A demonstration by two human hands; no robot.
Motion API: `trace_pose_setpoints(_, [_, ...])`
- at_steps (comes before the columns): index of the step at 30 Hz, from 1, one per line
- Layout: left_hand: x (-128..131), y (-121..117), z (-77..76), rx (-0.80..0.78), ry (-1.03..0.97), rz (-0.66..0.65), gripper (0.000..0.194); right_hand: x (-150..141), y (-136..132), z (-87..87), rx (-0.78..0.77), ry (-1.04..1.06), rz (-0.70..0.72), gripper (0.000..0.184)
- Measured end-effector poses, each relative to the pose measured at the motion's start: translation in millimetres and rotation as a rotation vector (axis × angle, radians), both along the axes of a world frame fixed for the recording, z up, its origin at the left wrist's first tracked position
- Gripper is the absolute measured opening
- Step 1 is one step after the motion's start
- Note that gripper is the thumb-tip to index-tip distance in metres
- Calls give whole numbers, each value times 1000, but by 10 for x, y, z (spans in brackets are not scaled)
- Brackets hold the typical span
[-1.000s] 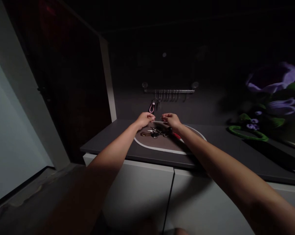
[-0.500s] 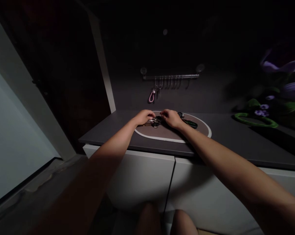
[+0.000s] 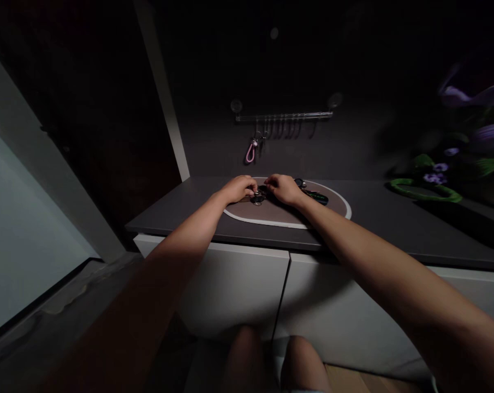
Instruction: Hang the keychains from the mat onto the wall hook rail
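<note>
My left hand (image 3: 240,190) is over the left part of an oval mat, its thumb and fingers pinched on a small bunch of keys (image 3: 257,198) with metal rings. Close beside it, my right hand (image 3: 283,189) has its fingers curled together at the dark end of the same cluster. What those right fingertips hold is too dark and small to make out. The brownish mat (image 3: 279,222) has a white rim and lies on the dark counter. Right of my right hand lie a long dark object with green glints (image 3: 317,197) and a small black item (image 3: 299,183).
A clear rail (image 3: 287,116) with several hooks is fixed to the wall by suction cups. A pink loop keyring (image 3: 251,151) and keys hang at its left. Purple flowers (image 3: 435,177) and a green ring (image 3: 424,192) stand right. White cabinet doors (image 3: 230,289) are below.
The view has tipped down slightly, so everything sits higher in the picture. Both hands stay at the keys, with the left fingers slightly more bent over them.
</note>
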State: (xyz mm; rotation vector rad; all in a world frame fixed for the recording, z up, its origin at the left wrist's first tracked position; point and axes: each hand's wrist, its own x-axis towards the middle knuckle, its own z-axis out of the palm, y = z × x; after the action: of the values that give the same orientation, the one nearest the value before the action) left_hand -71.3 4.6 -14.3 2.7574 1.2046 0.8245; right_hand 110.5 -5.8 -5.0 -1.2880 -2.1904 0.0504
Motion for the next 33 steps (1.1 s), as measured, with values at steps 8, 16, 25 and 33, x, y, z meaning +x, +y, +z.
trace_pose_setpoints(8, [22,-45,54,-1,-149,48,9,-9,-14,22,-14,-13,-9,20])
trace_pose_setpoints(16, [49,-84,126,-71,-352,88,7,-12,-12,39,-10,-13,0,21])
trace_pose_setpoints(25, [81,-62,141,-302,-745,26,12,-24,-47,57,-20,61,24,18])
trace_pose_setpoints(33, [100,-110,168,-468,-985,-19,18,-39,-16,50,-121,435,165,15])
